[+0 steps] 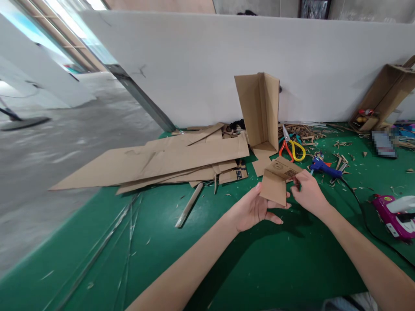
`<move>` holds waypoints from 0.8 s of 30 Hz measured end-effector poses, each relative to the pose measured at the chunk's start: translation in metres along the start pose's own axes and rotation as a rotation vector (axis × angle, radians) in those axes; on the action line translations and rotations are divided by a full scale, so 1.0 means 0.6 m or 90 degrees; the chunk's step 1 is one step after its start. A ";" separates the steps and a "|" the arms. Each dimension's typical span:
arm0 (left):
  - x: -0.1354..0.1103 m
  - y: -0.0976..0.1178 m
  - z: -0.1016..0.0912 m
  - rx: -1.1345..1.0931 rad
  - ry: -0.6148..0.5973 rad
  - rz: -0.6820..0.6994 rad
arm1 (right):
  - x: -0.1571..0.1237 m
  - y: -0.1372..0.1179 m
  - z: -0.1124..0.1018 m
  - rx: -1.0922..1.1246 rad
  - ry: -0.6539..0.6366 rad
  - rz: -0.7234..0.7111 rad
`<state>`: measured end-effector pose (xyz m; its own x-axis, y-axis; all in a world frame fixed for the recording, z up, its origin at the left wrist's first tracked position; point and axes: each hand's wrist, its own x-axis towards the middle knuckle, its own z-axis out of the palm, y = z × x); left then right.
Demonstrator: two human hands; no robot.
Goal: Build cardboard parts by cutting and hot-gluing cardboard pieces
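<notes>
A small folded piece of cardboard [274,188], with printed marks on its upper flap, is held between my two hands above the green table. My left hand [254,209] supports its lower left side, thumb on the near face and the other fingers behind and below. The fingers of my right hand [308,190] pinch the upper flap at its right end. Just beyond stand an upright folded cardboard piece [262,112] and scissors [293,149] with orange and yellow handles. A blue glue gun [326,168] lies right of my right hand.
Flat cardboard sheets [181,157] are stacked on the left, partly over the table edge. A narrow stick [189,205] lies before them. At right are a magenta-and-white device [394,218], a black cord [359,207], a cardboard box [384,97] and scattered scraps. A white partition [207,65] borders the back.
</notes>
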<state>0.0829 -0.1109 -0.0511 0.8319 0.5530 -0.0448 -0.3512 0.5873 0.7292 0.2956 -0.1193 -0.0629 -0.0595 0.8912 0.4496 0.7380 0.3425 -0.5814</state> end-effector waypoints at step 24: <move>0.004 0.011 0.015 0.186 0.281 0.053 | -0.001 -0.053 0.010 0.684 -0.093 0.479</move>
<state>0.0865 -0.1110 -0.0404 0.5245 0.8237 -0.2156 -0.2222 0.3769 0.8992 0.2680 -0.1288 -0.0488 0.0065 0.9666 -0.2562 -0.2705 -0.2449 -0.9310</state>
